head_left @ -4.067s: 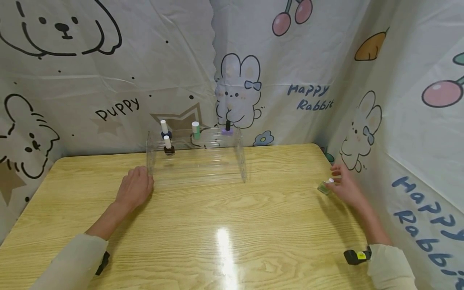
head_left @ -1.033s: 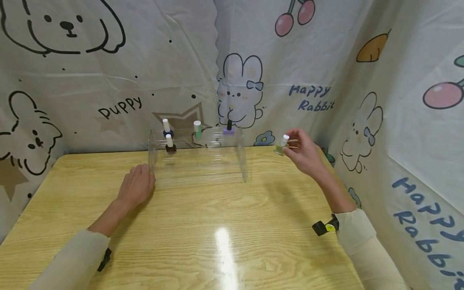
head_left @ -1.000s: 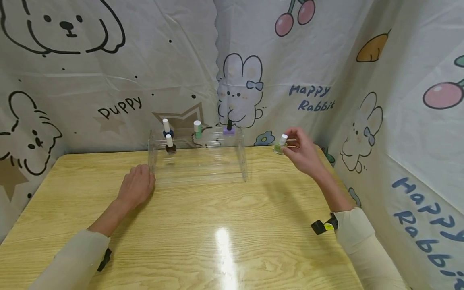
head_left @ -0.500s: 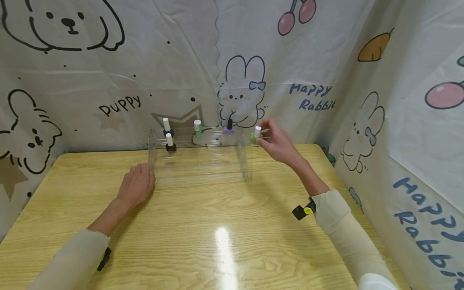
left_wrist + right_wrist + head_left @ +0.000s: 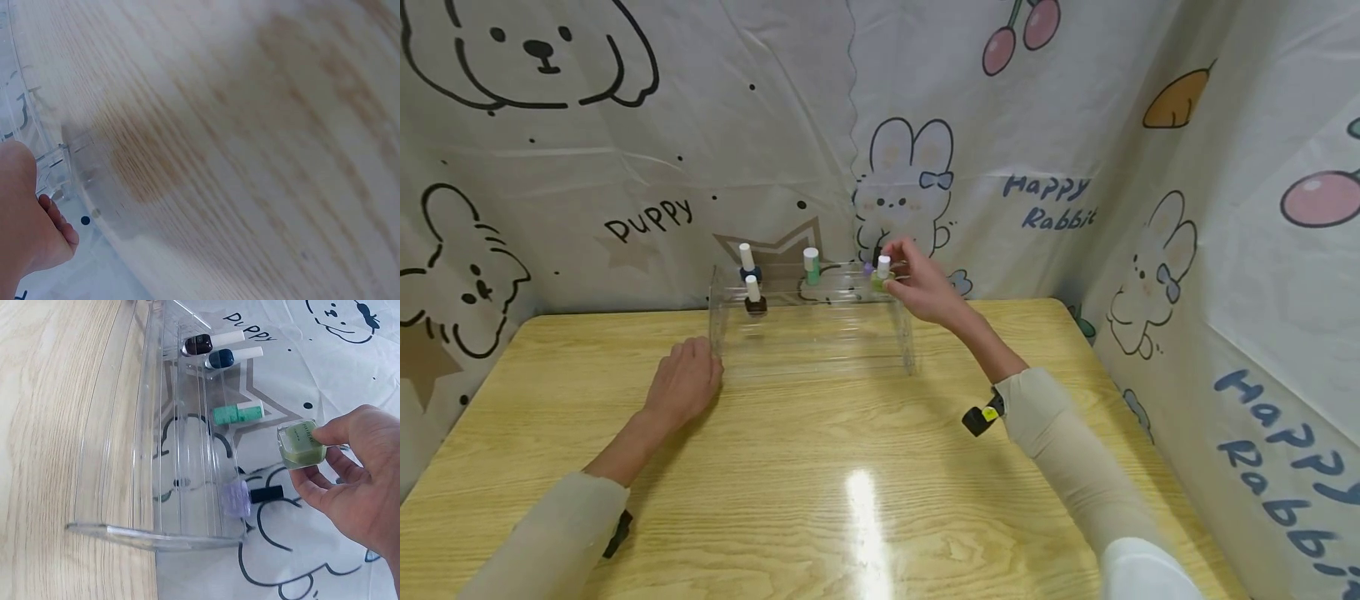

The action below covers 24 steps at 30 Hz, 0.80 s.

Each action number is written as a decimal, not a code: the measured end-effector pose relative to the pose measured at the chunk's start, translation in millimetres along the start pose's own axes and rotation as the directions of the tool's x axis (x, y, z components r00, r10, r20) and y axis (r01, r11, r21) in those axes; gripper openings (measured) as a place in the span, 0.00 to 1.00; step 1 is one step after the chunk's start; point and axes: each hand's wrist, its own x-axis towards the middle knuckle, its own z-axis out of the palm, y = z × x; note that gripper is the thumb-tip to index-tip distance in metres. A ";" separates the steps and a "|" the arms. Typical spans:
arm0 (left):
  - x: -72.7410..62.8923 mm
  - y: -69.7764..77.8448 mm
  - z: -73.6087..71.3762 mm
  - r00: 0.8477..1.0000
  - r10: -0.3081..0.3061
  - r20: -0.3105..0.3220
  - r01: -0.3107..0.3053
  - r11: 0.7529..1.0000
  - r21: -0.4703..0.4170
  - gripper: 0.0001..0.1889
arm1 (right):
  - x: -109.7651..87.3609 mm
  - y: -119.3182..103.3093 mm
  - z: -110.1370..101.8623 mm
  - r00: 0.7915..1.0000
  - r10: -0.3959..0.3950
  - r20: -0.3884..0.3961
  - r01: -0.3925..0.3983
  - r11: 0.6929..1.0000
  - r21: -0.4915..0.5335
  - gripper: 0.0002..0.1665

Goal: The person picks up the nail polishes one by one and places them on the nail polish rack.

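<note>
A clear acrylic tiered rack [image 5: 812, 367] stands near the back of the table. My left hand [image 5: 681, 379] grips its left end, thumb and curled fingers at the corner in the left wrist view. With my right hand [image 5: 925, 287] I pinch a light green nail polish bottle [image 5: 300, 444] with a white cap, above the rack's right end. A purple bottle [image 5: 237, 499] with a black cap stands on the upper tier, partly hidden by my right hand in the head view. A mint green bottle [image 5: 812, 271] and a dark blue one [image 5: 749, 271] share that tier. The blackish bottle [image 5: 756, 306] stands one tier lower.
The wood-grain table [image 5: 805, 467] runs back to a printed cloth [image 5: 760, 142] hanging close behind the rack. Another cloth side [image 5: 1247, 333] borders the table on the right. A small black wrist camera [image 5: 979, 419] sits by my right sleeve.
My right hand has carried the light green bottle from the table's right side leftward and up to the rack's right end. My left hand has stayed at the rack's left end.
</note>
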 end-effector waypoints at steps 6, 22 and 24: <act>0.6 -1.5 1.1 1.000 -0.002 0.002 0.002 1.000 -0.001 0.12 | 18.8 -0.9 20.2 0.999 -0.009 0.036 0.009 1.000 0.006 0.19; 0.2 -0.3 1.7 1.000 -0.005 -0.016 0.005 1.000 -0.005 0.12 | 46.2 5.6 61.0 0.999 -0.021 0.046 0.021 1.000 -0.001 0.19; -0.3 -0.1 2.2 1.000 -0.002 -0.018 0.002 1.000 -0.004 0.12 | 46.6 7.2 65.3 0.999 -0.015 0.042 0.015 1.000 0.004 0.19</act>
